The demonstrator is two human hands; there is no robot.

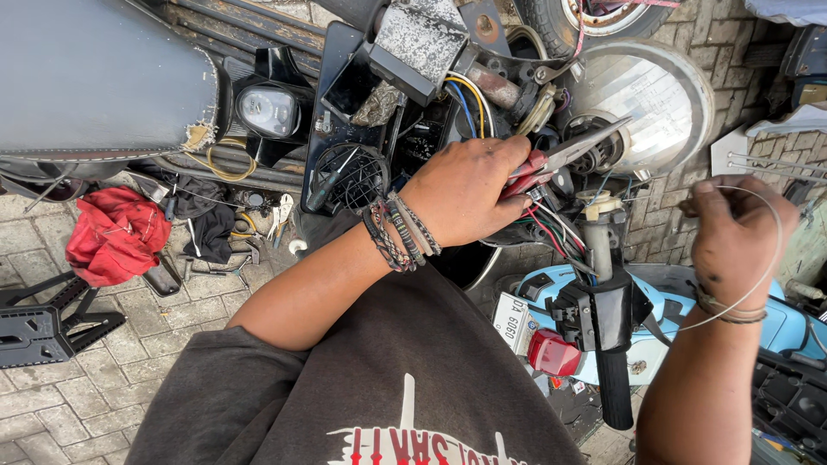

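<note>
Beside the round headlamp (642, 108) the left hand (465, 189) grips red-handled pliers (560, 159) at loose wiring (551, 220) — right hand (732, 228) pinches a thin cable (758, 275); wiring still unconnected.

- Pliers (560, 159): red-handled, metal jaws pointing right toward the headlamp shell, gripped in the left hand (465, 189) amid loose coloured wiring.
- Thin wire (767, 258): pale, bent in a wide loop, pinched at its upper end by the right hand (732, 237).
</note>
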